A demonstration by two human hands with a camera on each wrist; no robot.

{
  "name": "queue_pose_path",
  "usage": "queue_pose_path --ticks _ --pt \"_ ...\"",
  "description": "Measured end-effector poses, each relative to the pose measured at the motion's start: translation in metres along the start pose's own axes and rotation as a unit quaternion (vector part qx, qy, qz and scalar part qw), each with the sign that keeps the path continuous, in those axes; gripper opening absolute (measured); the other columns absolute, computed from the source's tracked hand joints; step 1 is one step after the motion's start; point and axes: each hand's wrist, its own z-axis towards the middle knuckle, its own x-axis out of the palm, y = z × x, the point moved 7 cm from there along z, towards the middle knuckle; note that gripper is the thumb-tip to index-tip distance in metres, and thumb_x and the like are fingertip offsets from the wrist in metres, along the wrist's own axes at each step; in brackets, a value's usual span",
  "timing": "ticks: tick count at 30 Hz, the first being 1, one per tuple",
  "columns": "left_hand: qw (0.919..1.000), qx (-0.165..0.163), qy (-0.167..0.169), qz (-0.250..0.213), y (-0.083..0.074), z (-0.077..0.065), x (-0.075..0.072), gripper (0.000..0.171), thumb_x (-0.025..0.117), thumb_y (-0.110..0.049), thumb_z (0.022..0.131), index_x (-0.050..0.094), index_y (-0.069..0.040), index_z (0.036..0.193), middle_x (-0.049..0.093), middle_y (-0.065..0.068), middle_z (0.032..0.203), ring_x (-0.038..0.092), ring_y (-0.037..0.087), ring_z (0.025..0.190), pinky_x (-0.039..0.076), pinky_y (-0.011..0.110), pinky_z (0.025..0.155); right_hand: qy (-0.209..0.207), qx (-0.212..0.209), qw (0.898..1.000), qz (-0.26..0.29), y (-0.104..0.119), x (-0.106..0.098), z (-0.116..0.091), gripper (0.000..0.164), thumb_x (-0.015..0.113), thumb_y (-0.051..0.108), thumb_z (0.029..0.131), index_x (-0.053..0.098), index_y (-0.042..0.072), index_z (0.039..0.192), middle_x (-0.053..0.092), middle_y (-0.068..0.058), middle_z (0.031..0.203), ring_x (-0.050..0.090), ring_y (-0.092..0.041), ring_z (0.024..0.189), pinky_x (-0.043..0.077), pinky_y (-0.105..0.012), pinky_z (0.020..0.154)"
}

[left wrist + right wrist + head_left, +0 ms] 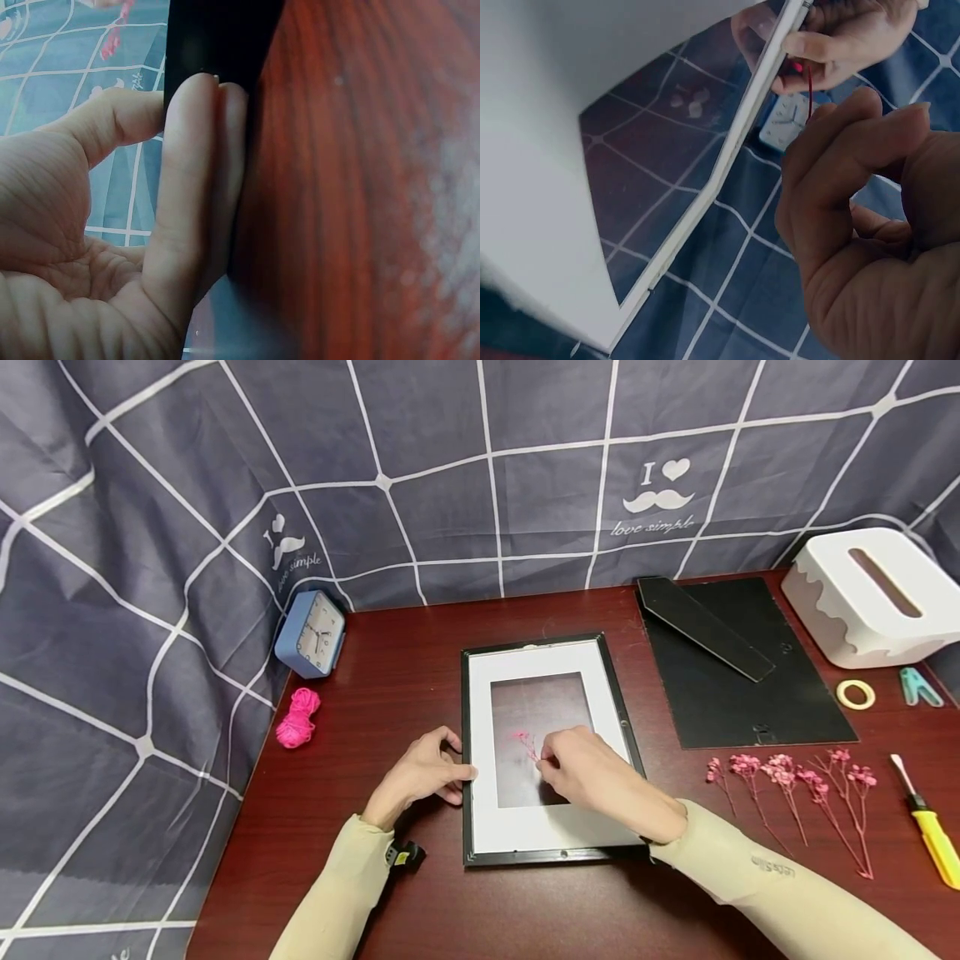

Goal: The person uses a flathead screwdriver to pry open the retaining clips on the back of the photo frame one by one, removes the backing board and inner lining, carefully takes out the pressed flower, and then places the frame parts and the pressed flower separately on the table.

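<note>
A black picture frame (468, 693) with a white mat (517, 831) lies on the table, its middle window see-through. At its left edge is my left hand (427, 768), thumb on top of the rim and fingers against the outer side, also seen up close in the left wrist view. Over the window my right hand (588, 768) pinches a small pink dried flower sprig (525, 742) by its stem, blossoms pointing up and left. In the right wrist view a thin red stem (810, 94) rises from the fingertips. Several pink dried flower sprigs (780, 772) lie to the right.
A black backing board (720, 718) with its stand leg lies at the back right, near a white tissue box (877, 585). Beyond the sprigs are a yellow-handled screwdriver (933, 843), a tape ring (843, 695) and a teal clip (918, 687). Left: a blue clock (311, 635) and pink yarn (297, 718).
</note>
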Motion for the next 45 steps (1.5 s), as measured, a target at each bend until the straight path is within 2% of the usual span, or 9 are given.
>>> queue_pose_path --ticks 5,10,14,23,33,37,45 --pt "1.0000 0.003 0.000 0.005 0.000 -0.001 0.000 0.047 0.081 -0.003 0.089 0.052 0.004 0.127 0.070 0.009 0.081 0.071 0.016 0.062 0.070 0.033 0.060 -0.027 0.004 1.000 0.010 -0.008 -0.010 -0.014 0.018 0.068 0.003 0.097 0.072 0.008 0.080 0.056 0.006 0.065 0.044 -0.007 0.060 0.036 -0.018 0.053" --pt "0.9999 0.008 0.002 0.010 0.000 -0.002 0.002 0.048 0.081 -0.003 0.090 0.052 0.004 0.127 0.070 0.009 0.081 0.071 0.015 0.062 0.070 0.033 0.060 -0.036 0.027 0.999 0.018 -0.018 -0.016 -0.032 0.012 0.068 0.007 0.099 0.076 0.006 0.090 0.065 0.006 0.069 0.048 -0.006 0.059 0.038 -0.019 0.052" --pt "0.9999 0.006 0.001 0.009 0.000 -0.002 0.001 0.047 0.081 -0.003 0.090 0.052 0.004 0.127 0.070 0.009 0.081 0.071 0.015 0.063 0.070 0.033 0.060 -0.043 0.055 0.997 0.017 -0.027 -0.022 -0.046 0.012 0.069 0.011 0.100 0.076 0.009 0.091 0.065 0.008 0.068 0.050 -0.007 0.061 0.039 -0.020 0.052" --pt "0.9999 0.009 0.003 0.006 0.000 -0.002 0.001 0.047 0.080 -0.003 0.090 0.052 0.005 0.127 0.069 0.009 0.082 0.071 0.016 0.064 0.070 0.034 0.060 -0.072 0.083 0.994 0.007 -0.052 -0.036 -0.068 0.011 0.071 0.011 0.100 0.076 0.010 0.091 0.060 0.010 0.061 0.051 -0.005 0.058 0.038 -0.020 0.051" --pt "0.9999 0.008 0.007 0.004 -0.001 -0.003 0.001 0.047 0.080 -0.003 0.091 0.052 0.005 0.128 0.068 0.009 0.084 0.070 0.014 0.058 0.069 0.032 0.059 -0.067 0.136 0.988 0.019 -0.090 -0.040 -0.098 0.020 0.071 0.017 0.104 0.069 0.013 0.085 0.059 0.007 0.060 0.054 -0.008 0.054 0.040 -0.023 0.047" --pt "0.9999 0.010 0.009 0.004 -0.001 -0.004 0.002 0.048 0.080 -0.003 0.091 0.051 0.005 0.128 0.067 0.009 0.085 0.070 0.014 0.055 0.069 0.031 0.058 -0.065 0.164 0.984 0.027 -0.105 -0.042 -0.108 0.019 0.069 0.019 0.106 0.071 0.011 0.089 0.060 0.006 0.058 0.056 -0.010 0.052 0.043 -0.024 0.046" --pt "0.9999 0.009 0.007 0.003 -0.002 -0.003 0.001 0.048 0.081 -0.004 0.090 0.052 0.005 0.127 0.066 0.008 0.084 0.070 0.014 0.056 0.069 0.032 0.058 -0.069 0.195 0.978 0.012 -0.131 -0.042 -0.119 0.022 0.068 0.017 0.106 0.068 0.007 0.087 0.062 0.003 0.059 0.058 -0.012 0.053 0.045 -0.025 0.045"
